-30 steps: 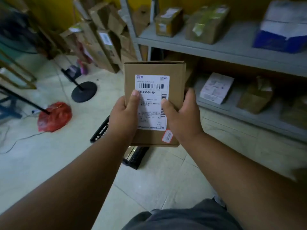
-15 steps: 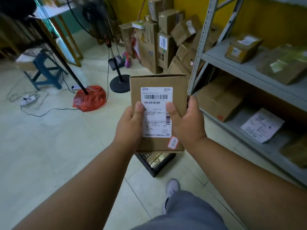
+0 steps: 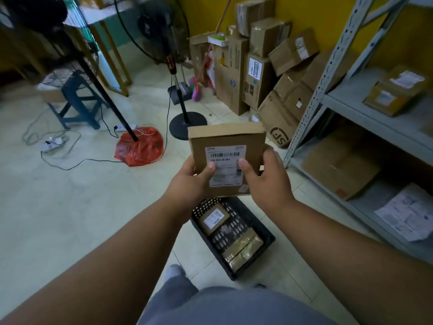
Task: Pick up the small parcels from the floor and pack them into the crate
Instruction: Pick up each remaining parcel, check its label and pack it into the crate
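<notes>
A flat brown cardboard parcel with a white barcode label is held up in front of me by both hands. My left hand grips its lower left edge, thumb on the label. My right hand grips its lower right edge. Directly below on the floor stands a black perforated plastic crate. Inside it lie a small labelled brown parcel at the far end and a taped brown parcel at the near end.
A grey metal shelf rack with parcels stands at the right. Stacked cardboard boxes fill the far corner. Two standing fans, a red plastic bag, cables and a blue stool occupy the left floor.
The view has swung left and down, bringing the crate and its two parcels into sight. The held parcel has tipped flatter and moved above the crate; both hands keep their grip.
</notes>
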Available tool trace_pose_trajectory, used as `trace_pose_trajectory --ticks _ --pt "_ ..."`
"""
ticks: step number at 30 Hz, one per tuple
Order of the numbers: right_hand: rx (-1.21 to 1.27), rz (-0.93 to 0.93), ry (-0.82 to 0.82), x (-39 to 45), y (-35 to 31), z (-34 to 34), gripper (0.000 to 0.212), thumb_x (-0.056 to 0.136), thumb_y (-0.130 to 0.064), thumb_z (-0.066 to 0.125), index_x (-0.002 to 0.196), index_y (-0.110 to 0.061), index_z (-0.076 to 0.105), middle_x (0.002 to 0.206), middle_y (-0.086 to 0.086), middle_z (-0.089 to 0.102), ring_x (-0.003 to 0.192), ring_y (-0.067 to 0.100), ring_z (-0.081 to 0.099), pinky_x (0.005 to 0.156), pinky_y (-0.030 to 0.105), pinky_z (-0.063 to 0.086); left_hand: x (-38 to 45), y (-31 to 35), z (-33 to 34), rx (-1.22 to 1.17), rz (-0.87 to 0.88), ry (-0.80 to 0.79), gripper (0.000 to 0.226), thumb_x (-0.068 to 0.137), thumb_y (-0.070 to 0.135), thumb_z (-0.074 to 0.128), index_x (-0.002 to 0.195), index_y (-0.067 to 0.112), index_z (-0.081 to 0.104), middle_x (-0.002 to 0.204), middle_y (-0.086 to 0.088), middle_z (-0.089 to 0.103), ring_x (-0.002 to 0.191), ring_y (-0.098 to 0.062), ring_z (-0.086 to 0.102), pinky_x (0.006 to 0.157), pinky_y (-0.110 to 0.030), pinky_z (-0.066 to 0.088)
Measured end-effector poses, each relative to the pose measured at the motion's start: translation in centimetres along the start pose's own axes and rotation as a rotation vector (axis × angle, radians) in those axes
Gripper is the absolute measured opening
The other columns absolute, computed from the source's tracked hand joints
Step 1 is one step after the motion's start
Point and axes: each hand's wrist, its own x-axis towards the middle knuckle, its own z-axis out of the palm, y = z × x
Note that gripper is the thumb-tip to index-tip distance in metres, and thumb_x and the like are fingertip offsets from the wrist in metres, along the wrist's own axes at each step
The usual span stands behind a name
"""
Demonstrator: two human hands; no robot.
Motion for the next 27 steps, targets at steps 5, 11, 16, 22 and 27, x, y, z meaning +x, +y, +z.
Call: trace_pose_trajectory --ticks 5,11,16,22,27 --pt "-0.071 0.203 0.087 3.3 0.8 4.6 0.037 0.093 -0.048 0.058 0.125 -0.029 0.052 0.118 0.001 0.059 0.1 0.018 0.062 0.082 0.035 0.054 8.0 -0.8 -2.5 0.146 -0.024 -0.094 0.03 0.104 0.032 0.043 0.127 0.042 0.059 0.116 0.013 0.069 0.105 -0.01 0.065 0.083 -0.03 0.054" --pt "-0.165 0.479 0.314 4.3 0.5 10.9 0.019 0.097 -0.04 0.057 0.11 -0.027 0.061 0.1 0.005 0.057 0.086 0.02 0.057 0.065 0.025 0.036 16.3 -1.6 -6.7 0.36 0.041 -0.33 0.037 0.106 0.028 0.04 0.134 0.047 0.054 0.101 0.026 0.064 0.096 0.005 0.057 0.081 -0.021 0.047" --pt "-0.15 0.575 0.372 4.0 -0.8 14.4 0.014 0.098 -0.039 0.052 0.101 -0.026 0.058 0.095 0.005 0.059 0.081 0.019 0.056 0.061 0.027 0.035 19.3 -2.3 -9.2 0.435 0.066 -0.44 0.035 0.104 0.032 0.044 0.13 0.051 0.055 0.11 0.023 0.067 0.105 -0.006 0.063 0.092 -0.031 0.048" --pt "-0.104 0.654 0.446 1.2 0.1 13.9 0.031 0.098 -0.037 0.056 0.12 -0.016 0.05 0.106 0.002 0.062 0.087 0.019 0.061 0.069 0.029 0.042 19.1 -3.4 -6.8 0.472 0.064 -0.404 0.037 0.101 0.034 0.051 0.138 0.03 0.05 0.11 0.016 0.066 0.104 -0.007 0.062 0.085 -0.025 0.045" --pt "-0.076 0.663 0.483 0.6 4.7 14.8 0.034 0.097 -0.04 0.057 0.123 -0.018 0.054 0.109 0.0 0.063 0.087 0.013 0.062 0.066 0.026 0.048 19.9 -7.4 -4.9 0.557 0.089 -0.474 0.016 0.101 0.034 0.051 0.117 0.03 0.053 0.095 0.027 0.06 0.088 0.01 0.056 0.072 -0.015 0.042"
